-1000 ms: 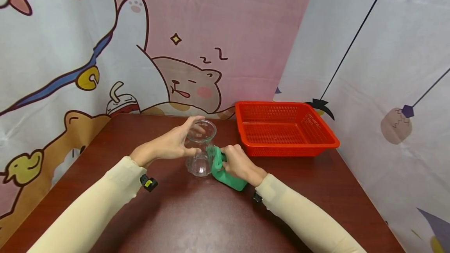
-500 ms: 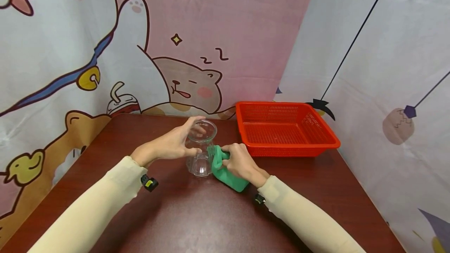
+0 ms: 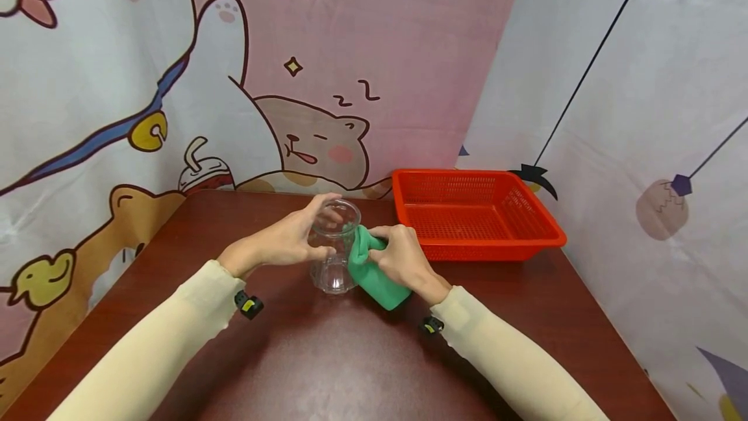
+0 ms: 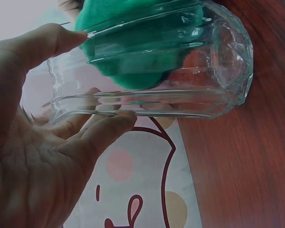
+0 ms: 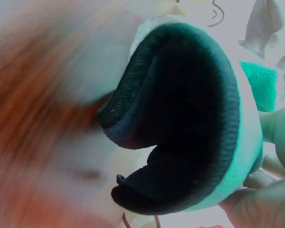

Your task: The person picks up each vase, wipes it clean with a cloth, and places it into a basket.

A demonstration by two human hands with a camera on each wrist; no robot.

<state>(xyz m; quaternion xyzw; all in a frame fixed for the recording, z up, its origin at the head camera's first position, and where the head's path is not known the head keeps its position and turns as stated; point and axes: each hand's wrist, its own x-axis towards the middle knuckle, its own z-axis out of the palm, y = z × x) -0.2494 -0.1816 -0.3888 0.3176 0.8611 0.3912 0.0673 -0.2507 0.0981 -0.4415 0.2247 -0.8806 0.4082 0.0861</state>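
Observation:
A clear glass vase (image 3: 334, 275) with a flared rim and ribbed sides stands upright on the table. Around its upper part my left hand (image 3: 292, 237) holds it, thumb on the near side and fingers on the far side. My right hand (image 3: 404, 255) grips a folded green cloth (image 3: 376, 284) and presses it to the vase's right side. Through the glass in the left wrist view, the cloth (image 4: 104, 12) shows behind the vase (image 4: 232, 61). A loose, dark-shaded fold of cloth (image 5: 199, 109) fills the right wrist view, with fingers (image 5: 270, 194) at its edge.
A red plastic basket (image 3: 479, 251) with perforated walls stands at the back right of the brown table (image 3: 327, 369). Cartoon-printed fabric (image 3: 409, 70) hangs behind the table and along both sides.
My right hand has moved the cloth slightly up along the vase's side, and the cloth's lower end has swung a little leftward and up. The left hand and the vase have stayed put.

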